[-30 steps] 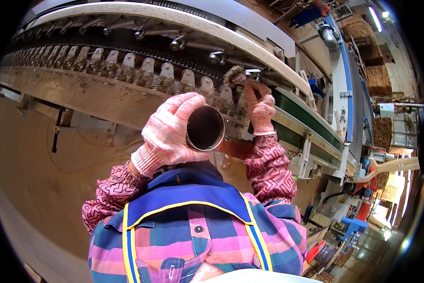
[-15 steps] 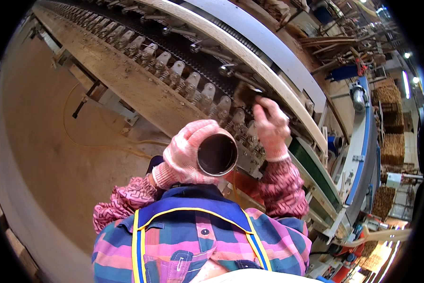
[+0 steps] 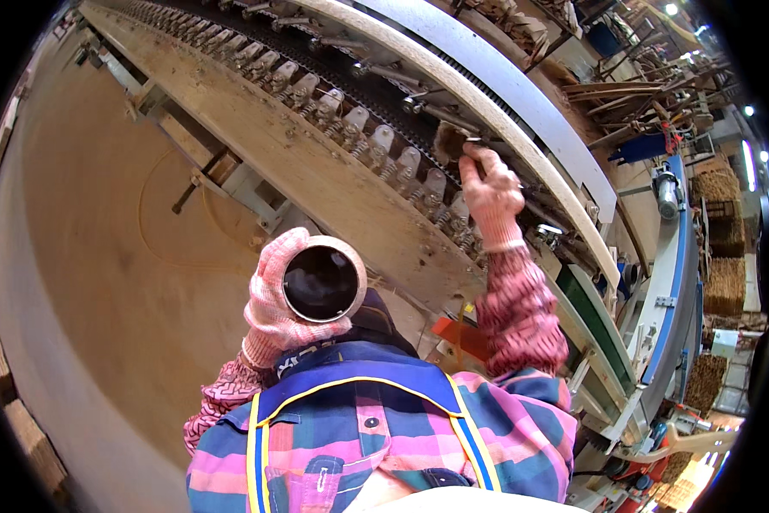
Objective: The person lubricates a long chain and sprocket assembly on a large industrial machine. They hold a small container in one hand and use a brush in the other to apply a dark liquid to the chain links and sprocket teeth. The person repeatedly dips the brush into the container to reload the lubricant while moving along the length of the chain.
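Risk, first: the brown-tufted brush (image 3: 450, 144), upper middle of the frame, lay close to the dark chain (image 3: 373, 114); I judged that its bristles, or my glove, could have snagged had the chain been running, which I could not tell.

Risk, second: the round cup (image 3: 356, 272), left of centre, mouth facing the camera; a tilt, or a knock against the dusty beam (image 3: 333, 179), could have spilled whatever it held. Contents dark, with faint glints; level not discernible.

Risk, third: loss of the brush among the sprung brackets (image 3: 383, 141), through a pinch that took in only its end.

Grip, right: my right hand (image 3: 494, 197), gloved, right of upper centre; thumb and fingers pinched together on the brush's near end. The tuft lay beyond the fingertips, to their upper left; handle mostly hidden. Pale rail (image 3: 521, 137) just beside, to the upper right.

Grip, left: my left hand (image 3: 273, 299), gloved, left of centre, clasped round the cup's left and lower sides. The mouth lay uncovered, right of the palm. Cup and brush stood well apart, the beam between them in the frame.
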Motion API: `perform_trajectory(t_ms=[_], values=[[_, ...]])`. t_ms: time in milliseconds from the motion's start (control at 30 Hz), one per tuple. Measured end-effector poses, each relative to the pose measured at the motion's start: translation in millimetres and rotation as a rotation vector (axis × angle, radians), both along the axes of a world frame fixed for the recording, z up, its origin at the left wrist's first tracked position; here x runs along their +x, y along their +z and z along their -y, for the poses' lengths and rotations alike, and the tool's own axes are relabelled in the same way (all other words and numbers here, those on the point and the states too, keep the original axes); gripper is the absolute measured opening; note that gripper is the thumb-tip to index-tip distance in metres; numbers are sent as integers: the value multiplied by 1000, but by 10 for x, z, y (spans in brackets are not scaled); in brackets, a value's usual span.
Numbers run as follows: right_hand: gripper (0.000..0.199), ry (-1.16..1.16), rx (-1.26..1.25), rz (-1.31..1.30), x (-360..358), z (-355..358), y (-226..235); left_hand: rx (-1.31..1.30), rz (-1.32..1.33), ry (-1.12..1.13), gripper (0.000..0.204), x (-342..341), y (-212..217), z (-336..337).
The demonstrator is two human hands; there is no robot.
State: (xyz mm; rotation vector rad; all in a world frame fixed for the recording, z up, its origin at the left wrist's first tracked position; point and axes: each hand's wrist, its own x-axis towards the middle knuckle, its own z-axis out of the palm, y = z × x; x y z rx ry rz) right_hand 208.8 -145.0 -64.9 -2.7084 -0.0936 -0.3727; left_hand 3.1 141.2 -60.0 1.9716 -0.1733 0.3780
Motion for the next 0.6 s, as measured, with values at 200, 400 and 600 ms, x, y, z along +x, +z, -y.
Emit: perform_trajectory(t_ms=[200, 400, 600], values=[[24, 113, 341, 35, 92, -463, -92, -132, -27, -50, 114, -10, -203, -962], [21, -241, 19, 51, 757, -1073, -484, -40, 79, -101, 109, 89, -310, -1916], [22, -206, 438, -105, 604, -1357, 135, -20, -28, 62, 116, -162, -361, -2537]])
